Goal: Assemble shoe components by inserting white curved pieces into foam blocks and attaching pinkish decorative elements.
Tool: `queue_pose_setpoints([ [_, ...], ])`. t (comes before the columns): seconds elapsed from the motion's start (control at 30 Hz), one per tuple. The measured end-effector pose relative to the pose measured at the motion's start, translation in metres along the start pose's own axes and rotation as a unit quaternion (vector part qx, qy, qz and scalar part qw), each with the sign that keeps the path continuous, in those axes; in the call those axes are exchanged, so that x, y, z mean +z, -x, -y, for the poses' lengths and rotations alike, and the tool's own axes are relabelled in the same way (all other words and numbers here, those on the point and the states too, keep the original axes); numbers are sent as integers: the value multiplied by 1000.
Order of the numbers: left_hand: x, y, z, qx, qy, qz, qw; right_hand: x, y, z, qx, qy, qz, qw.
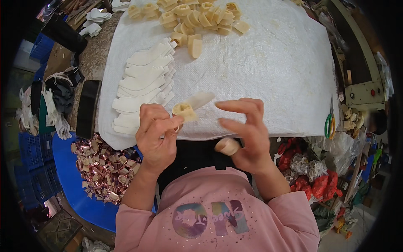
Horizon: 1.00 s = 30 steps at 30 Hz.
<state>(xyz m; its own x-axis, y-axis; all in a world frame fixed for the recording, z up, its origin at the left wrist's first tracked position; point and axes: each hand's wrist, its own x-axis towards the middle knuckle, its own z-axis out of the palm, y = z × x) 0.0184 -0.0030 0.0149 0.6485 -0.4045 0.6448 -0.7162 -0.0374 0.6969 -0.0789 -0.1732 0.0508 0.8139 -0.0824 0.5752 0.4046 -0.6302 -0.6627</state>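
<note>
My left hand (157, 132) pinches a small cream-coloured block (184, 110), curved and hollow-looking like a shoe heel, above the front edge of the white sheet. A thin whitish strip (200, 101), blurred, sticks out from the block to the right. My right hand (249, 134) is a little to the right of it, apart from the block, its fingers spread and somewhat smeared by motion. A beige covering (228, 146) seems to wrap the right thumb. Overlapping white cut pieces (145, 80) lie in rows beyond my left hand. Several similar cream blocks (193, 19) are heaped at the far side.
The white woven sheet (268, 75) covers the table. A black phone (89, 109) lies at its left. Scissors (330, 119) with green and orange handles rest at the right edge. A blue tub (69, 180) of shiny rose-coloured pieces stands lower left; red plastic bags (321, 185) lie lower right.
</note>
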Motion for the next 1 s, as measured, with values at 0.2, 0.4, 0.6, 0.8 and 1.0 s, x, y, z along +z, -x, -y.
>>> queue_pose_setpoints([
  [0.2,14,-6,-18,43,97,-38,994,25,44,-10,307,-388,-98,863],
  [0.4,17,2,-22,44,131,83,987,26,42,0,319,-474,-139,809],
  [0.6,21,-1,-26,103,11,112,988,18,40,6,324,-445,-121,826],
  [0.8,25,-5,-33,130,-87,159,975,8,28,12,333,-231,6,914],
  [1.0,21,3,-23,33,-38,165,985,2,24,-1,306,-170,50,935],
])
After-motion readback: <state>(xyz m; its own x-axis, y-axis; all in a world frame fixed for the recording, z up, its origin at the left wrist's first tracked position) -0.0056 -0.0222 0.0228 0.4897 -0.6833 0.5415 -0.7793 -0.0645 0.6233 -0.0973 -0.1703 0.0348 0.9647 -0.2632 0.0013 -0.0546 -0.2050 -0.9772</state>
